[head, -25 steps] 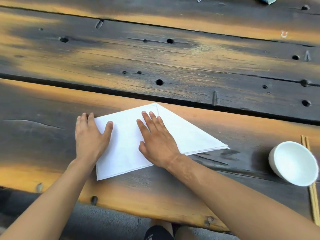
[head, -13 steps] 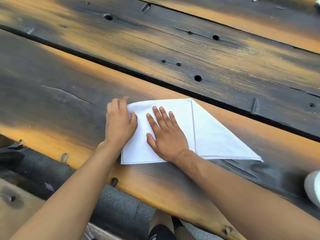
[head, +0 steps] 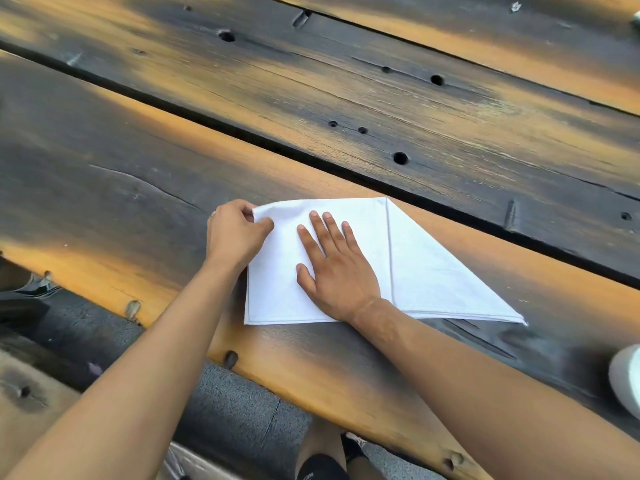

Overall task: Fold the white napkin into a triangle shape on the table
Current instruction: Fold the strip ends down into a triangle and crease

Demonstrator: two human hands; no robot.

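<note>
- The white napkin (head: 346, 261) lies flat on the near plank of the wooden table (head: 381, 109), close to its front edge.
- Its right side is already folded down into a slanted triangular flap; the left part is still a square panel, so I'd judge the job roughly half done.
- The left hand (head: 235, 233) pinches the far-left corner between thumb and curled fingers (ready, I'd guess, to fold it over).
- The right hand (head: 334, 268) rests flat, fingers spread, pinning the middle.
- Bare planks run beyond and to the left; a white bowl (head: 628, 379) sits well apart at right.
</note>
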